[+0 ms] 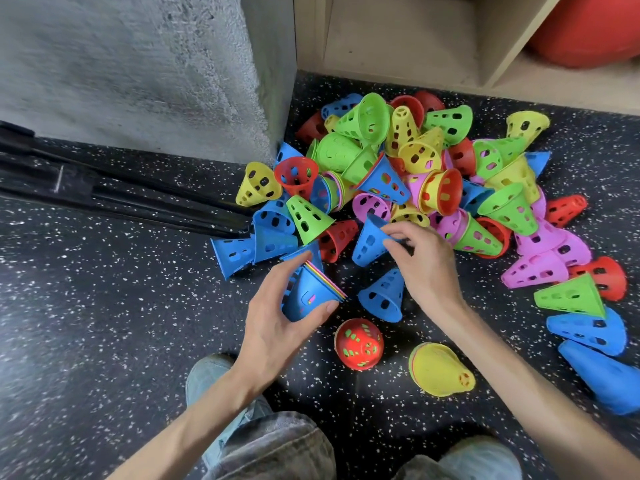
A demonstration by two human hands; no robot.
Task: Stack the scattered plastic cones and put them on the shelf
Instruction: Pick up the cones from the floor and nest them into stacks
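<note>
The red ball on the shelf is cut off by the top edge, a blue cone runs off the right edge, and lower cones in the pile lie hidden.

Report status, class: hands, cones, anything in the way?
Left hand holds blue-topped stack. Right hand fingers pinch a loose blue cone. Pile still unsorted; shelf beyond, path open.

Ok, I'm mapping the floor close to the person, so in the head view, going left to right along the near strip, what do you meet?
Left hand gripping the blue-topped stack → red cone stack → yellow cone stack → big blue cone at the right edge.
</note>
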